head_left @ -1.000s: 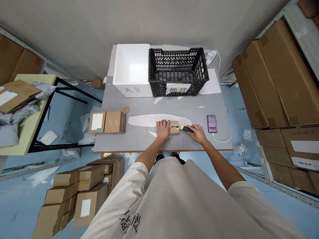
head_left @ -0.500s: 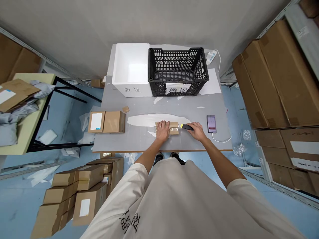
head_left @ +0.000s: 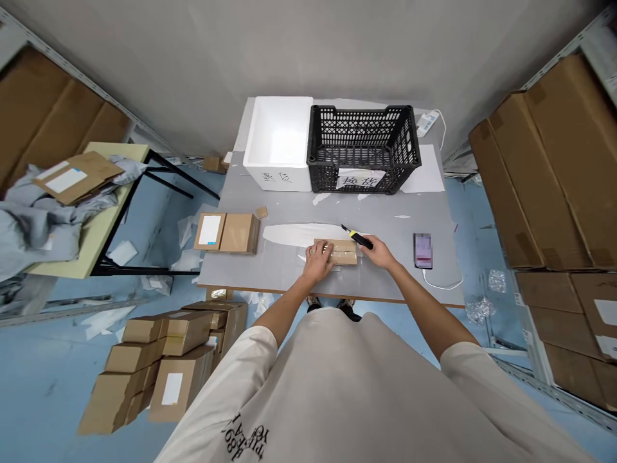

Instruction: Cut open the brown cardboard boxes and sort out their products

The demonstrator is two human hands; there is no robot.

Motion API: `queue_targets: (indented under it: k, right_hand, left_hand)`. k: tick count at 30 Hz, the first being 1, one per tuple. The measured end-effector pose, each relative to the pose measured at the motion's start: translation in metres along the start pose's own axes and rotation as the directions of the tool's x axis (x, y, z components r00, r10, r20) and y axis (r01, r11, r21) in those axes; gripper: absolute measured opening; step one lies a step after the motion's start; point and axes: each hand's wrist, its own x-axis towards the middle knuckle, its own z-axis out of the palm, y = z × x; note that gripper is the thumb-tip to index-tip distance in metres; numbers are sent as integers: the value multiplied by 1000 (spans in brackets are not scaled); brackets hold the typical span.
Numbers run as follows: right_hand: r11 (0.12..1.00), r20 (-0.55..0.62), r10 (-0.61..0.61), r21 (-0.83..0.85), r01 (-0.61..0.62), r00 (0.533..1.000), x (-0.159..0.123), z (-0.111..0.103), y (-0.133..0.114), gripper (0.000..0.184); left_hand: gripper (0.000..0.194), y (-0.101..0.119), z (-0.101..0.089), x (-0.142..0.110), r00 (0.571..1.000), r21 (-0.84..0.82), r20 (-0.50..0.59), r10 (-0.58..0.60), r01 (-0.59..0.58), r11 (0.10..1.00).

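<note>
A small brown cardboard box (head_left: pixel 343 252) lies near the front edge of the grey table (head_left: pixel 289 270). My left hand (head_left: pixel 318 260) rests on the box's left end, fingers curled over it. My right hand (head_left: pixel 378 253) grips a black and yellow utility knife (head_left: pixel 359 238), whose blade points up and left, lifted just beyond the box's far right corner.
A white foam box (head_left: pixel 278 143) and a black plastic crate (head_left: pixel 361 148) stand at the table's back. Two flat cartons (head_left: pixel 226 232) lie at left, a phone (head_left: pixel 423 250) on a cable at right. Stacked cartons sit on the floor at left, shelves of big boxes on both sides.
The knife has come off the box's right end and now angles up past its far corner. My left hand has slid toward the box's left end. The camera view has shifted.
</note>
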Motion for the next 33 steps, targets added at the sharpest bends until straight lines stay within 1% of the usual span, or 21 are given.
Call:
queue_targets:
  k: [3,5,7,9,12,15,17,18,19,21,23,25,27,30,33]
  right_hand:
    - [997,80,10,74,-16,997,16,23,-20,45]
    - [996,106,26,77,-34,994,18,29,-24,44]
    - [996,103,52,73,-59,993,14,31,-22,45]
    - [991,95,84,93,-92,992,6,33,-17,45]
    - [973,91,110,194,-126,990,-8,42,-15,45]
    - [933,115,120,326,-151,986,-20,59,-18,46]
    - [909,144,132,377,-177,981,-23,66,-19,48]
    - [905,139,143,383,-186,980,-23,68,-18,48]
    - [906,111,158,378,-189,981,-23,68,-17,49]
    - [919,12,197,346,-189,980,-20,62,-12,50]
    - [925,-54,237,318,-208,970,-17,52,-7,50]
    - [919,-59,269,313,-238,961,-14,43,-3,49]
    - [912,-54,285,323,-253,957,-10,37,-1,48]
    - [903,-74,259,372,-215,963,-5,35,-3,48]
    - [865,-34,228,465,-187,973,-4,40,-10,50]
  left_hand:
    - [55,-6,0,-5,1000,23,-4,-16,16,1000]
    - [49,-10,1,-7,1000,38,19,-22,22,999]
    - [39,-13,2,-8,997,32,50,-53,52,998]
    - [32,-16,2,-6,990,-2,75,-122,123,992]
    - [30,-18,2,5,969,-71,105,-223,231,970]
    - [35,-13,5,19,964,-117,74,-257,264,957]
    - [44,-6,8,28,965,-108,25,-262,263,959]
    - [50,-1,9,31,965,-93,1,-263,262,961]
    - [58,4,10,34,964,-76,-19,-264,262,962]
    - [71,15,12,38,962,-51,-44,-269,266,963]
    - [79,26,13,40,963,-38,-29,-266,265,963]
    - [84,31,13,41,970,-18,8,-242,242,970]
    - [87,30,14,41,982,11,53,-182,182,983]
    - [93,17,12,37,990,45,137,-19,12,999]
    - [96,1,8,32,968,59,202,149,-164,985]
